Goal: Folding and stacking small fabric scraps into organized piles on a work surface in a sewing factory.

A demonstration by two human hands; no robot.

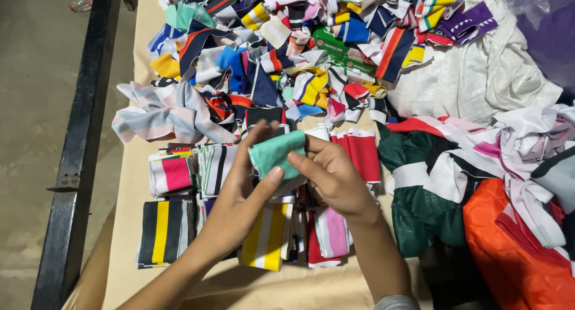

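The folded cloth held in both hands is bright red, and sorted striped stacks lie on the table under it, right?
Not quite: the folded cloth is mint green, not red, as the head view shows. The left hand and right hand do both hold it, above the striped stacks on the table.

Both forearms are bare from wrist to elbow, with no watch, bracelet or ring showing. The left hand and the right hand wear no gloves; the fingers are slim with short, plain nails. Well back from the fingers, at the right elbow, a bit of light grey sleeve shows.
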